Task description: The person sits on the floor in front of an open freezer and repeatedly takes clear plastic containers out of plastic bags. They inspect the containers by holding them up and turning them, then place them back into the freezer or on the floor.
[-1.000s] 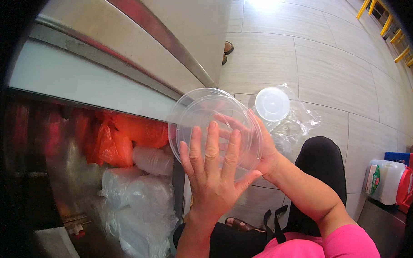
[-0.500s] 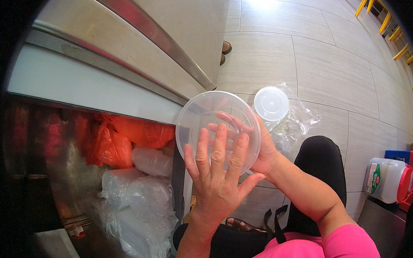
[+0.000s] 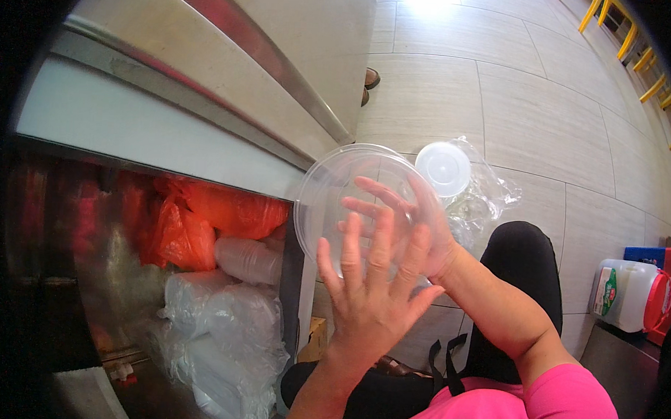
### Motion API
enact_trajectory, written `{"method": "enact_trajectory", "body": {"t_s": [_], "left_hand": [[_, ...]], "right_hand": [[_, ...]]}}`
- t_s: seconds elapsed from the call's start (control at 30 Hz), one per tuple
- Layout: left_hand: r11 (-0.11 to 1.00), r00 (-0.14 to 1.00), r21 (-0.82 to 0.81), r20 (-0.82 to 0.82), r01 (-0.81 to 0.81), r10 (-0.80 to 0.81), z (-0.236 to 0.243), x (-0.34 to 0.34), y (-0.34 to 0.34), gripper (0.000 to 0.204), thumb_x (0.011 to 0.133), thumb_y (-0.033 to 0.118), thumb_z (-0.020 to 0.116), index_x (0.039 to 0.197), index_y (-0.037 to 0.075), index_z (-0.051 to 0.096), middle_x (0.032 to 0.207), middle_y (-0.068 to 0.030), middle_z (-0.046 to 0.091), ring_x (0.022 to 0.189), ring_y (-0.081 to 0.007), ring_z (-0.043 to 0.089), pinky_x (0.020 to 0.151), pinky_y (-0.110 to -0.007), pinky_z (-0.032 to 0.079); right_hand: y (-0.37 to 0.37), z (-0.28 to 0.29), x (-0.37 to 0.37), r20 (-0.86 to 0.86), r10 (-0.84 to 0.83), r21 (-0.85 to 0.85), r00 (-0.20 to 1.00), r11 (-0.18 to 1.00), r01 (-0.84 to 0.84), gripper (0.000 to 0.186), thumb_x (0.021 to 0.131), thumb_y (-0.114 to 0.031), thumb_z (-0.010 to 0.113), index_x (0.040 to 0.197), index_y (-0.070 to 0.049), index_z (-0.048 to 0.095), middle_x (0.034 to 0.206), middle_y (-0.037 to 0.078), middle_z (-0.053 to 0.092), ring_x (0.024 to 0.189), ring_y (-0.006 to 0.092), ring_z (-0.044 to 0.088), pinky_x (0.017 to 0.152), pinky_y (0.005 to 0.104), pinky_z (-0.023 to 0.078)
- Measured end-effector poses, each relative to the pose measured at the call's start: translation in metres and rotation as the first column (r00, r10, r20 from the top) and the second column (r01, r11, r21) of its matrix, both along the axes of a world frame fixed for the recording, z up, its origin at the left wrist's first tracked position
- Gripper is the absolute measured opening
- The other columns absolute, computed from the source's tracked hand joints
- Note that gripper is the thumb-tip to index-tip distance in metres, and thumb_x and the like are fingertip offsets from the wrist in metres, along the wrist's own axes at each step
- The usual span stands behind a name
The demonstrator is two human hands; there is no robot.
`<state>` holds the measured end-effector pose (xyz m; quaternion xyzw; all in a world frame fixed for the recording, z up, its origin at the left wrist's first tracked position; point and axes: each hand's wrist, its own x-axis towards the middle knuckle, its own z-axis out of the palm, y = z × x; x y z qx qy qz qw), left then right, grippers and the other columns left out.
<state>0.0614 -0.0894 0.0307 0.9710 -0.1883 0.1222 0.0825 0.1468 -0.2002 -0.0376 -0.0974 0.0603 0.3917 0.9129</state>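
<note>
Clear round plastic lids (image 3: 325,198), more than one rim visible, rest in my right hand (image 3: 432,242), whose fingers show through the plastic from behind and underneath. My left hand (image 3: 373,299) is open, its fingers spread against the lids' near side. Beyond them on the floor, a round white translucent lid (image 3: 442,169) lies on crumpled clear plastic wrapping (image 3: 484,192).
At left, a steel cabinet (image 3: 222,65) stands above an open storage space holding red bags (image 3: 187,234), clear cups (image 3: 245,262) and wrapped plastic stacks (image 3: 227,346). A red-capped jug (image 3: 617,293) is at right, yellow chair legs (image 3: 622,35) top right, brown shoes (image 3: 370,78) by the cabinet.
My left hand has shifted right across the lids, fingers still spread. The lids and my right hand have moved slightly right since a second ago.
</note>
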Motion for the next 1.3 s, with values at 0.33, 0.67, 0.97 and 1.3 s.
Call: {"method": "enact_trajectory", "body": {"t_s": [0.33,0.67,0.97,1.3], "left_hand": [[0.995,0.994,0.001,0.044,-0.101,0.101,-0.004,0.008,0.010,0.092,0.071,0.058,0.075,0.145,0.015,0.041,0.152,-0.0266,0.027,0.139,-0.0495,0.023,0.108,-0.067,0.014],[1.000,0.998,-0.018,0.067,-0.020,0.021,-0.008,0.005,0.005,0.062,0.088,0.045,0.064,0.136,0.009,0.053,0.144,-0.0247,0.040,0.127,-0.0437,0.041,0.104,-0.059,0.030],[0.986,0.989,-0.120,0.071,-0.120,0.129,-0.003,0.006,0.012,0.067,0.082,0.052,0.069,0.134,0.014,0.054,0.149,-0.0232,0.032,0.137,-0.0470,0.026,0.105,-0.064,0.022],[0.997,0.996,-0.059,-0.081,-0.048,0.043,-0.009,0.007,0.014,0.080,0.080,0.059,0.067,0.142,0.013,0.044,0.150,-0.0257,0.029,0.138,-0.0465,0.024,0.108,-0.061,0.023]], "right_hand": [[0.003,-0.001,-0.002,-0.033,0.028,-0.079,0.999,0.996,-0.031,0.070,0.091,-0.066,0.045,0.139,-0.015,0.047,0.137,0.008,0.049,0.119,0.0278,0.051,0.102,0.0491,0.037],[0.001,0.002,0.003,-0.114,-0.070,-0.210,0.991,0.977,0.045,0.070,0.093,-0.067,0.039,0.135,-0.013,0.052,0.135,0.014,0.049,0.121,0.0337,0.048,0.100,0.0544,0.041],[0.000,0.002,0.002,-0.078,0.001,-0.073,0.997,0.997,-0.007,0.076,0.087,-0.071,0.048,0.137,-0.014,0.048,0.132,0.010,0.049,0.121,0.0302,0.047,0.099,0.0523,0.038],[-0.001,0.003,0.003,-0.144,-0.113,-0.181,0.983,0.980,0.086,0.075,0.089,-0.069,0.046,0.139,-0.013,0.045,0.137,0.013,0.046,0.120,0.0343,0.049,0.099,0.0542,0.040]]}}
